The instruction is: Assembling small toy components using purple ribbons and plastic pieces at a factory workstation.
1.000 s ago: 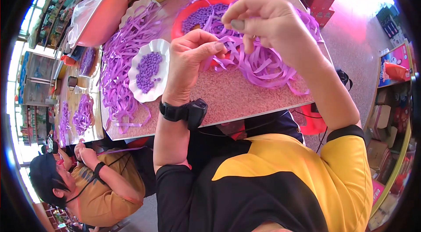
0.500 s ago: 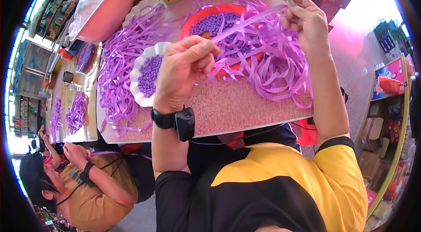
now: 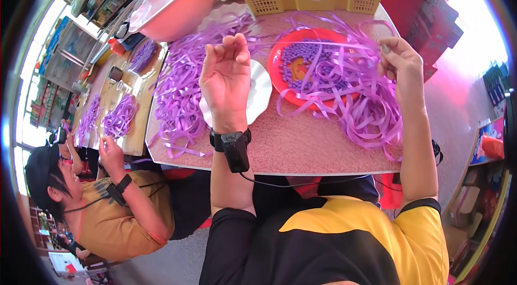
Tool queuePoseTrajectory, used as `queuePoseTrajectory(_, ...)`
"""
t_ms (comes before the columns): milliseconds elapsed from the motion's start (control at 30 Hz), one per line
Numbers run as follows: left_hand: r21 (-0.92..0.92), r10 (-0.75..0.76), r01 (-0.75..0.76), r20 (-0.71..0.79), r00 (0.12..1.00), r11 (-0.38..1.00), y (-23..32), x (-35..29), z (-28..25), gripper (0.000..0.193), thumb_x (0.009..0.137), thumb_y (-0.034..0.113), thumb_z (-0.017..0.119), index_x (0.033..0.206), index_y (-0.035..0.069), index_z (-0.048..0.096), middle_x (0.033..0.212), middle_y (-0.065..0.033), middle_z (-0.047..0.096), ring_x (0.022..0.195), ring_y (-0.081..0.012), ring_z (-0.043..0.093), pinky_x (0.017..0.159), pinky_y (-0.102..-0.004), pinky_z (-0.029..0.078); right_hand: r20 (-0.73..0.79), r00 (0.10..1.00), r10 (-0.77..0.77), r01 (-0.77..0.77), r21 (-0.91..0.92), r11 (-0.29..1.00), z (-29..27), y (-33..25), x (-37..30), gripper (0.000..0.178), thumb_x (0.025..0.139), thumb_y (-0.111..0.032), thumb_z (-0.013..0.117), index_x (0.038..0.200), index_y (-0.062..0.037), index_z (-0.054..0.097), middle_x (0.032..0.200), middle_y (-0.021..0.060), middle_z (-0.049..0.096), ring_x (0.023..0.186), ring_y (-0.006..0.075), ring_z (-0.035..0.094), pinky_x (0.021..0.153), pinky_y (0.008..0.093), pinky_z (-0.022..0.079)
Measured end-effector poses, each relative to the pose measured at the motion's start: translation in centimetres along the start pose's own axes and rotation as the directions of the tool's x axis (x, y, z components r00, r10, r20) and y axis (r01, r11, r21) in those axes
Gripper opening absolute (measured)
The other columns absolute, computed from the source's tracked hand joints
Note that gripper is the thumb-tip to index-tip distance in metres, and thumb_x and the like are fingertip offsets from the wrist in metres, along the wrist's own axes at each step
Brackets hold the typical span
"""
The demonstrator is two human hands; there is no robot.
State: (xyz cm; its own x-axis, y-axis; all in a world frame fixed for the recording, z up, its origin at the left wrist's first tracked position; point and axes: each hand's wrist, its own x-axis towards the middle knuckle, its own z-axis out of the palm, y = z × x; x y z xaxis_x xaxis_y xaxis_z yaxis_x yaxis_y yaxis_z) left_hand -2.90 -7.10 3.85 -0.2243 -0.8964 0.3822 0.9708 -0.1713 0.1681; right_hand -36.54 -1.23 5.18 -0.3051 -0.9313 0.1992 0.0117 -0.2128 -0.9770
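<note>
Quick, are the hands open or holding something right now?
Left hand: half-curled, ribbon stretching to it; can't tell whether it grips.
Right hand: closed, pinching the ribbon.

The person's right grip (image 3: 400, 64) pinches a purple ribbon (image 3: 315, 43), stretched straight toward the upturned left grip (image 3: 228, 80), above a red plate (image 3: 275, 64) of purple beads (image 3: 326, 51) on the speckled bench (image 3: 301, 142); a co-worker (image 3: 126, 220) sits over on the left.
</note>
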Motion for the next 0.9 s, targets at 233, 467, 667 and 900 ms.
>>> queuePoseTrajectory(233, 0.063, 0.024, -0.017, -0.107, 0.994, 0.998, 0.7, -0.1, -0.2, 0.023, 0.099, 0.01, 0.054, 0.118, -0.003, 0.057, 0.095, -0.0139, 0.062, 0.091, -0.0262, 0.06, 0.075, -0.0358, 0.049, 0.213, 0.977, 0.005, 0.083, -0.404, 0.911, 0.7, 0.6, -1.0, 0.011, 0.092, -0.001, 0.056, 0.099, -0.003, 0.065, 0.069, -0.0061, 0.052, 0.056, 0.0017, 0.041, 0.052, 0.0181, 0.032)
queuePoseTrajectory(467, 0.229, 0.009, 0.034, -0.182, 0.983, 0.973, 1.8, 0.0, -0.5, 0.025, 0.099, 0.007, 0.053, 0.122, -0.003, 0.055, 0.091, -0.0111, 0.061, 0.084, -0.0232, 0.06, 0.07, -0.0324, 0.05, 0.215, 0.965, -0.149, 0.248, -0.566, 0.786, -0.4, -0.8, -1.3, 0.011, 0.087, 0.003, 0.059, 0.096, -0.0011, 0.064, 0.07, -0.0073, 0.047, 0.063, 0.0003, 0.037, 0.055, 0.0192, 0.031)
queuePoseTrajectory(667, 0.388, -0.041, 0.099, -0.154, 0.987, 0.916, -1.0, 0.0, -0.4, 0.018, 0.097, 0.007, 0.056, 0.111, -0.003, 0.063, 0.09, -0.0116, 0.065, 0.08, -0.0231, 0.063, 0.066, -0.0322, 0.05, 0.203, 0.818, -0.539, 0.479, -0.76, 0.44, 1.2, -1.6, -2.6, 0.014, 0.088, 0.004, 0.057, 0.099, -0.0005, 0.065, 0.085, 0.0043, 0.061, 0.073, 0.0108, 0.057, 0.064, 0.0239, 0.044)
queuePoseTrajectory(900, 0.525, -0.228, 0.355, -0.292, 0.929, 0.774, -7.3, -2.1, 0.6, 0.017, 0.094, 0.006, 0.061, 0.108, -0.004, 0.065, 0.085, -0.0113, 0.066, 0.074, -0.0195, 0.065, 0.062, -0.031, 0.053, 0.407, 0.782, -0.471, 0.612, -0.364, 0.702, 3.7, -0.5, -4.4, 0.021, 0.086, 0.012, 0.056, 0.103, 0.0024, 0.065, 0.091, 0.0124, 0.065, 0.083, 0.0199, 0.066, 0.075, 0.0285, 0.054)
